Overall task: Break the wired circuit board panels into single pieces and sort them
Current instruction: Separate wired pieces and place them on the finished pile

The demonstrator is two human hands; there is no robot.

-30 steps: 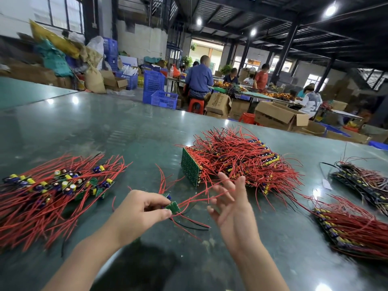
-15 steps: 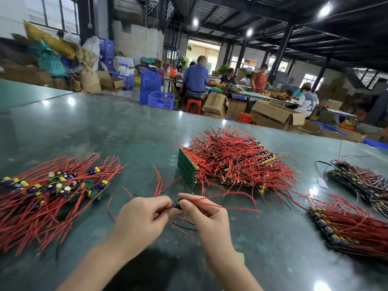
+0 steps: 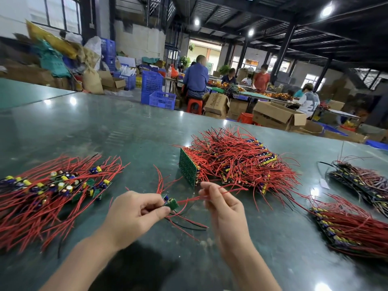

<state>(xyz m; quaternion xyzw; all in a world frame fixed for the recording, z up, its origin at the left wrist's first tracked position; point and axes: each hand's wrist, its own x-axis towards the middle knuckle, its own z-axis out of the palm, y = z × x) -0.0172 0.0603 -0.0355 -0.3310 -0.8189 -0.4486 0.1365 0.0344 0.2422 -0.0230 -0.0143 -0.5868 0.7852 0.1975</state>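
While the left hand (image 3: 134, 213) pinches a small board (image 3: 172, 203), the right hand (image 3: 222, 206) (blurred) pinches its red wire (image 3: 231, 189).

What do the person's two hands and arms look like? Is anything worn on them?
The left hand and the right hand are bare: no gloves, rings, watch or wristband show. Both forearms are uncovered as far as the picture's lower edge, with no sleeve in view.

Small green single circuit board (image 3: 172, 203) with red wires, pinched above desk. Heap of separated boards with red wires (image 3: 52, 185) far left. Stacked green board panels under red wire tangle (image 3: 231, 162) centre.
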